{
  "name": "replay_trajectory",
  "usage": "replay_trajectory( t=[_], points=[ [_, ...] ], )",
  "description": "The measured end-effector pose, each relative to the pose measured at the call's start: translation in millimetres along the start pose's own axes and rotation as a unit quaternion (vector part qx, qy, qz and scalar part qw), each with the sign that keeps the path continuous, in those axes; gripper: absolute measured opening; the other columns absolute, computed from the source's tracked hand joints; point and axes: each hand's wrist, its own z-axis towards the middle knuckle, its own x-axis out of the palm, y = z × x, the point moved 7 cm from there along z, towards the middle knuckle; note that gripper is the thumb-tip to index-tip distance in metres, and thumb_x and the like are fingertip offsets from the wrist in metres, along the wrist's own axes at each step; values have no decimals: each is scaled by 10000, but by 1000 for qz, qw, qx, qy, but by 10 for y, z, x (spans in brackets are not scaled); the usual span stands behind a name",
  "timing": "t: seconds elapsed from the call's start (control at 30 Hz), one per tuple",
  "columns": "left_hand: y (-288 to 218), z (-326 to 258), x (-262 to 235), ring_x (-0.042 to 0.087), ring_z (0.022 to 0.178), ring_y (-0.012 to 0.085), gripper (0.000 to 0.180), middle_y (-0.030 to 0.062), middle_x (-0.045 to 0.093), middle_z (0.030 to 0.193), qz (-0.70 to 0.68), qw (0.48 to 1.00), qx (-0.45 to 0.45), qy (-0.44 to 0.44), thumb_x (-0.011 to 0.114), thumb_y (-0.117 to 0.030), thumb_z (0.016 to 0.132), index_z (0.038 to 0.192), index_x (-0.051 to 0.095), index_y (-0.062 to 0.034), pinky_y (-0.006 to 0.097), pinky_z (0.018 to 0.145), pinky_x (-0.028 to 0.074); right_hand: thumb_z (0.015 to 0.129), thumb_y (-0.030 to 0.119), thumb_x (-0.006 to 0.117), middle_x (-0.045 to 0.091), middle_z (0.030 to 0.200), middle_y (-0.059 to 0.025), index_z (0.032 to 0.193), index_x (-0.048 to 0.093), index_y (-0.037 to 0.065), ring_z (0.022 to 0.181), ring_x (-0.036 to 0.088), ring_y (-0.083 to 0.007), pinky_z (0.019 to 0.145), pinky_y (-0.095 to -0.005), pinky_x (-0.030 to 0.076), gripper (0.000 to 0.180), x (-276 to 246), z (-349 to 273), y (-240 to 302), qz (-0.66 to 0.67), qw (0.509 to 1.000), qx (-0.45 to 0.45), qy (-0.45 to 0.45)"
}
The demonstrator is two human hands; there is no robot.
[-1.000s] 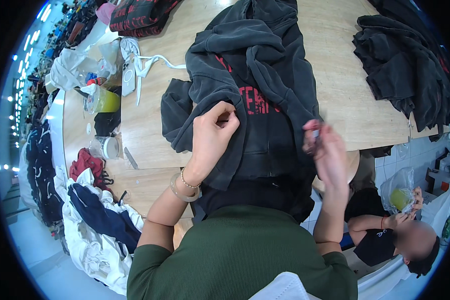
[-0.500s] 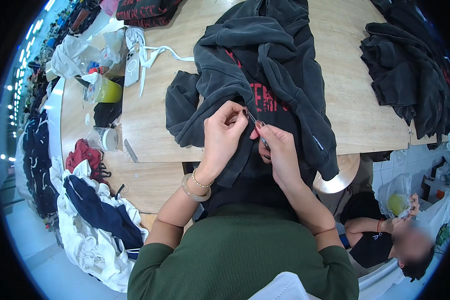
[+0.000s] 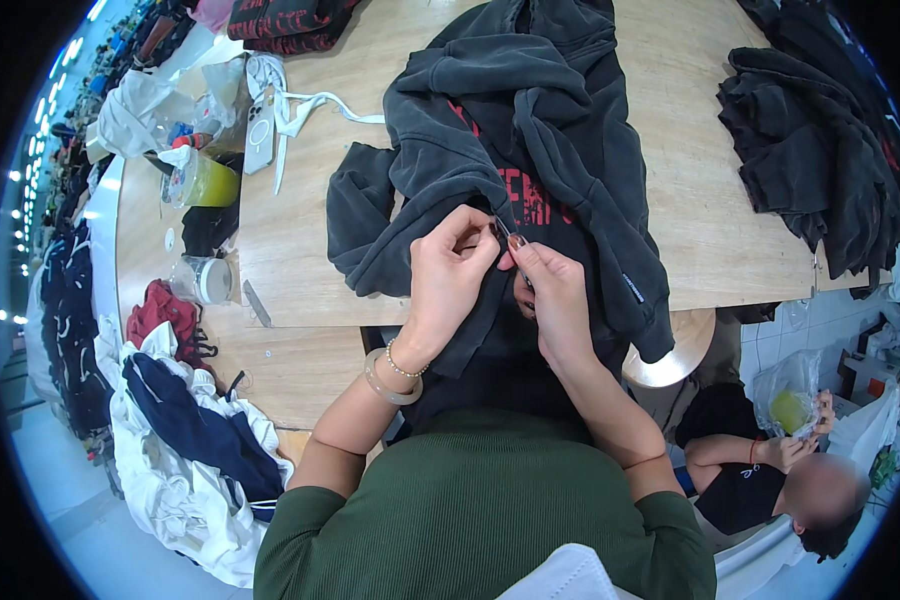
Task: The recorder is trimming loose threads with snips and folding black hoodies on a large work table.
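My desk (image 3: 705, 265) is brightly and evenly lit, with a soft pale sheen on its wood. Strip lights (image 3: 40, 108) glare at the left. My fingers (image 3: 532, 261) look fairly sharp, though detail sinks into the shadowed folds of the dark hoodie (image 3: 595, 130). Edges bow toward the black rim, and a blur masks one person's head (image 3: 825, 490) at right.

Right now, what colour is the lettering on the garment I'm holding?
Red lettering, clearest in the head view.

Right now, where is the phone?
In the head view, the phone lies on the table left of the dark hoodie, between the yellow-green drink and the white strip.
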Motion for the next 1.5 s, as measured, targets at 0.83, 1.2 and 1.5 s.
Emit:
replay_trajectory(
  t=[0.83,1.2,1.5],
  points=[
    [-138,411,-203,581,1034,287,361,114,597,1037,374,911,174,14,700,-55,709,1055,600,-77,351,877,475,787,256,700,657,881,-204,969,593,23,877,648,-361,753,-424,497,314,-436,1245,1015,-528,785,-278,-168],
    [64,-256,-2288,545,1049,298,422,127,576,1089,443,886,-99,93,543,89,721,1125,575,-29,345,922,422,816,250,629,696,868,-172,933,668,-59,782,647,-285,758,-366,492,333,-4714,-33,1261,-365,684,-193,-602],
    [271,339,563,307,1324,437,685,146,335,1455,493,834,226,100,697,-441,760,1357,469,-192,658,993,302,887,14,501,612,1203,-118,1137,627,72,1084,578,-302,890,-374,465,287,-1671,583,1044,-589,692,-353,-223]
  ],
)
